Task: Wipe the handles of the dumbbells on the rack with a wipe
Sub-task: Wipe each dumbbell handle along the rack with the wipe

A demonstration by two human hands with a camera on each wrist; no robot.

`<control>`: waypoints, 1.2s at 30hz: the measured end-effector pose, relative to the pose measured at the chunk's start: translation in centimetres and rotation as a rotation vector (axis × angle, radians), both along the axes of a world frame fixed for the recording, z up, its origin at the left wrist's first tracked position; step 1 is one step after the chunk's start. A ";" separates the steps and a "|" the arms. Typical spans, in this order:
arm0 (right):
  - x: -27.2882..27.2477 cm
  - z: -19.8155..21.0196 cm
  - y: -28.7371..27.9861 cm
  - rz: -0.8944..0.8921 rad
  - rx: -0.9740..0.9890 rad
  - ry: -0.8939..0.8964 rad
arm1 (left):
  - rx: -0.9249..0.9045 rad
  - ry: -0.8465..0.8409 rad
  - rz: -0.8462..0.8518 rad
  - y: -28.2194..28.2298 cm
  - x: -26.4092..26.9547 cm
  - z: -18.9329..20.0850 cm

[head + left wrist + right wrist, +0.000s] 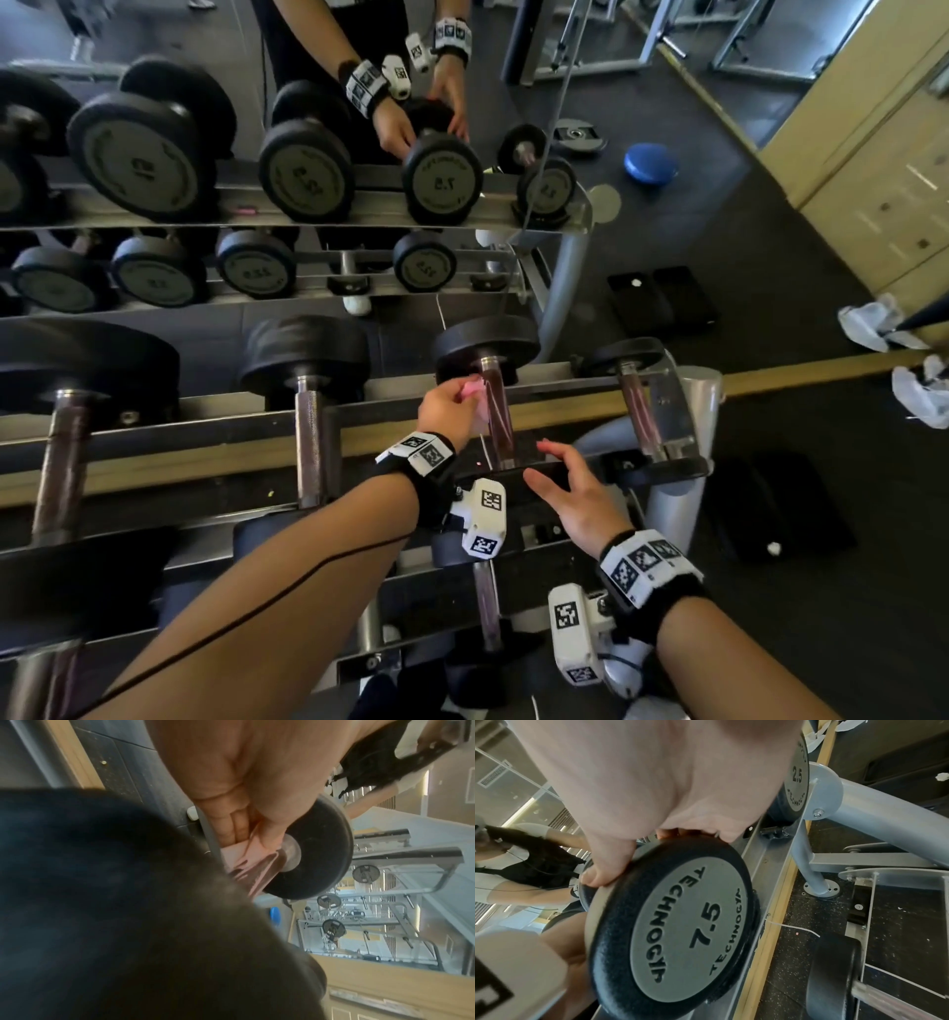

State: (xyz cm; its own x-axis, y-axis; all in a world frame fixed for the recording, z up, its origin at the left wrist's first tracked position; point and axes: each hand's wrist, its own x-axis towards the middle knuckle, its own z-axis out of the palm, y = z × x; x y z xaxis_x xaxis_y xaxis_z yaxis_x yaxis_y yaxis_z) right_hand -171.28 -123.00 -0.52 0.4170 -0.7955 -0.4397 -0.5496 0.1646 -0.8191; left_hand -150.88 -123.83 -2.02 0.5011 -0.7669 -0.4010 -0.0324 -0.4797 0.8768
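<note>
On the steel rack (215, 442), the larger black dumbbells (308, 411) at the left are sitting untouched, their knurled metal handles showing no sign either way of having been wiped. The left hand (449, 408) is pinching a crumpled pink wipe (475, 398) against the far end of the reddish handle (498, 416) of the 7.5 dumbbell (680, 923), near its far head. The right hand (570, 493) is curling over that dumbbell's near head, steadying it. The small 2.5 dumbbell (642, 406) at the right end is waiting; judging by this, most handles probably remain.
</note>
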 end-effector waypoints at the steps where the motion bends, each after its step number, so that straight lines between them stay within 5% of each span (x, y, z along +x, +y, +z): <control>1: 0.0 0.0 0.0 -0.003 0.002 -0.005 | -0.005 0.002 -0.006 0.2 -0.2 -0.1; 11: -0.3 -0.1 0.0 0.036 0.008 -0.028 | 0.005 0.171 -0.186 4.0 -1.5 -0.6; 18: -0.4 -0.5 -0.1 0.036 0.017 -0.026 | -0.057 0.187 0.090 0.1 0.9 0.3; 30: -0.3 -0.1 0.0 0.054 -0.036 -0.007 | -0.035 0.191 -0.036 3.3 -1.9 -1.4; 36: -0.3 0.3 0.2 0.048 -0.001 -0.027 | 0.039 0.224 0.097 -0.1 0.0 -1.0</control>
